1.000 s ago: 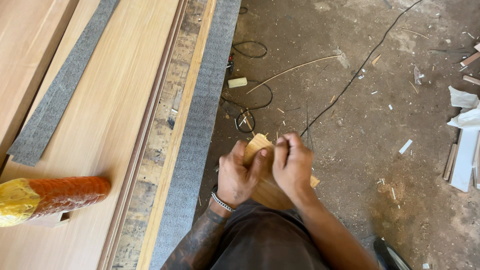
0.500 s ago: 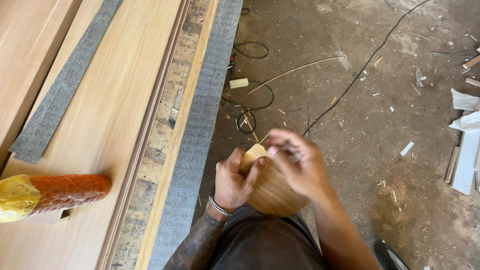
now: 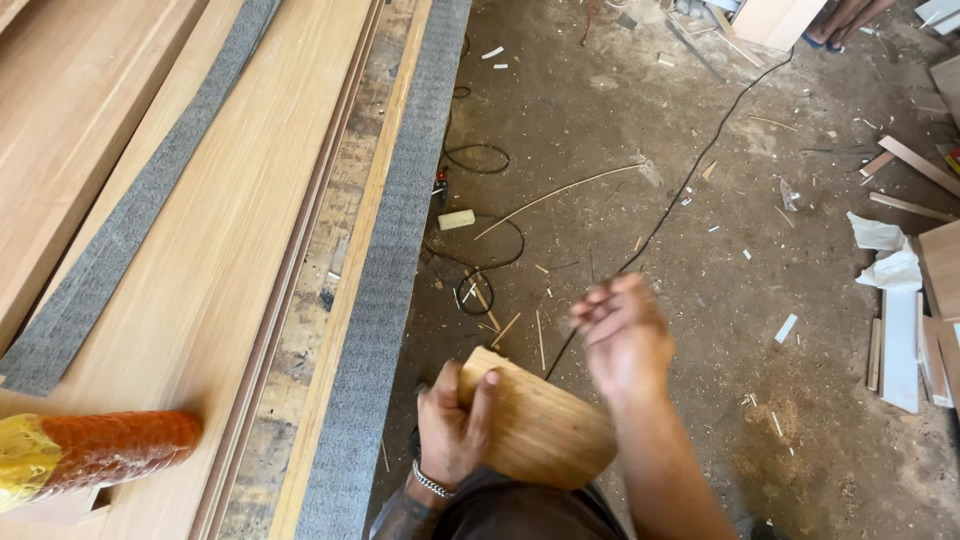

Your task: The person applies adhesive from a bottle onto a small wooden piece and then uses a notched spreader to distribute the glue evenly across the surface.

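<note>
Wood piece: light tan, straight-grained, rounded edge, gripped by left hand.

Two hands: left hand, right hand. One rounded wooden piece. One orange-and-yellow roll at the workbench's near edge. Two grey felt strips. One pale block on the floor.

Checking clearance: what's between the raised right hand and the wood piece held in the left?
Nothing. In the head view the blurred right hand is lifted off the wood piece; only dusty floor and a black cable show behind the gap.
</note>
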